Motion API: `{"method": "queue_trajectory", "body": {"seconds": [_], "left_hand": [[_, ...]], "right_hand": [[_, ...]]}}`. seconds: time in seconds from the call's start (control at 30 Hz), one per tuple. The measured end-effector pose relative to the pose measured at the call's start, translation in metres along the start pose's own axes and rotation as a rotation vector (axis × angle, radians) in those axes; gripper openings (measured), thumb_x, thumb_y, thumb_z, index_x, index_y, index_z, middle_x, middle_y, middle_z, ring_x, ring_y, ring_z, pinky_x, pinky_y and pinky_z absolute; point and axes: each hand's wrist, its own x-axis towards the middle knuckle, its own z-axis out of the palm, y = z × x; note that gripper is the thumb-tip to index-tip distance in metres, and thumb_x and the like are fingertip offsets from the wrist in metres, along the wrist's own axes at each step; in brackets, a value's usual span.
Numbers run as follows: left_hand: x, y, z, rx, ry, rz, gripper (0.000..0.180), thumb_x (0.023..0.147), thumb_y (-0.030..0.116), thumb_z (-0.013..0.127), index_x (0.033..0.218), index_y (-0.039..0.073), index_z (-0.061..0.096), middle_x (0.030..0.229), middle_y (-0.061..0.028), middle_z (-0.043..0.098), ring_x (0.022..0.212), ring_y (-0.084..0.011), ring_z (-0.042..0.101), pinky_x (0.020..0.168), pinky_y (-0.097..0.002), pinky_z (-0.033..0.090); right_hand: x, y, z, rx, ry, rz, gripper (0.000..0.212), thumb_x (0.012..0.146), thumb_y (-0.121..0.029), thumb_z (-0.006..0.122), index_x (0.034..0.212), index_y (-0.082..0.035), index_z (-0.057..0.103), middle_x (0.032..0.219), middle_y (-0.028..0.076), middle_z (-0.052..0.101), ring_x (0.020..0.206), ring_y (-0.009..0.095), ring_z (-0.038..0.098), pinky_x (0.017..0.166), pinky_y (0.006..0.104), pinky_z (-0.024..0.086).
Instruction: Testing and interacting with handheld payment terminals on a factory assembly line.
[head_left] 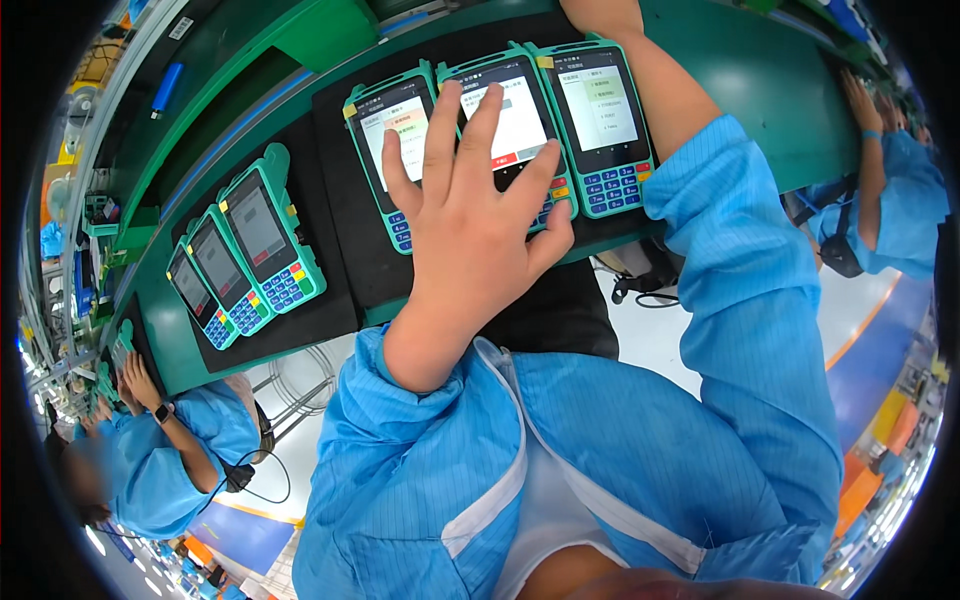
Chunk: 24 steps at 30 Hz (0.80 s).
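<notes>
Card reader (522,112), middle one, lies under left hand (472,225), fingers spread apart, nothing clamped; looks like screen-touch step, next tap calls for one fingertip; right hand (603,15) beyond, cut off, can't tell grip

I look through one head camera: wide fisheye, facing down from wearer's head. Blue jacket (640,430) very near, fills lower middle. Left hand (475,225) near centre; right hand (602,15) cut by top edge. Bench (740,110) bends across upper half. Co-worker (155,470) at lower left, farther.
</notes>
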Motion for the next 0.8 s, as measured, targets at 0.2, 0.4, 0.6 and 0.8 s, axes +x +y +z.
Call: {"method": "queue_trajectory", "body": {"seconds": [0.2,0.4,0.6,0.8], "left_hand": [[-0.007,-0.012,0.005,-0.003,0.028,0.006,0.031,0.07,0.029,0.071,0.1,0.02,0.071,0.134,-0.0153,0.05,0.135,-0.0381,0.034,0.107,-0.0631,0.012],[-0.009,-0.01,0.001,0.0,-0.005,-0.013,0.036,0.073,0.026,0.07,0.109,0.024,0.07,0.138,-0.013,0.047,0.138,-0.0376,0.03,0.11,-0.0598,0.012],[-0.026,-0.027,-0.028,0.003,0.109,-0.055,0.037,0.069,0.024,0.069,0.106,0.023,0.07,0.134,-0.0114,0.051,0.133,-0.0364,0.037,0.107,-0.0601,0.014],[-0.087,-0.074,-0.08,0.183,0.222,-0.255,0.04,0.068,0.018,0.066,0.108,0.018,0.071,0.133,-0.0109,0.053,0.133,-0.0369,0.039,0.11,-0.0556,0.015]], "right_hand": [[0.003,0.005,0.0,-0.008,-0.039,0.029,0.036,0.089,-0.031,0.049,0.089,-0.001,0.067,0.095,0.025,0.066,0.09,0.04,0.064,0.082,0.048,0.051],[0.0,0.003,0.001,0.016,0.034,-0.008,0.035,0.088,-0.032,0.049,0.089,-0.002,0.067,0.092,0.023,0.067,0.088,0.04,0.064,0.081,0.048,0.051],[0.003,0.012,0.01,0.043,0.031,0.007,0.035,0.088,-0.032,0.05,0.09,-0.001,0.066,0.095,0.026,0.066,0.09,0.042,0.063,0.083,0.0489,0.051],[0.016,0.023,0.02,0.013,-0.107,-0.02,0.044,0.09,-0.039,0.041,0.108,-0.007,0.065,0.114,0.02,0.063,0.106,0.04,0.059,0.089,0.0493,0.048]]}}
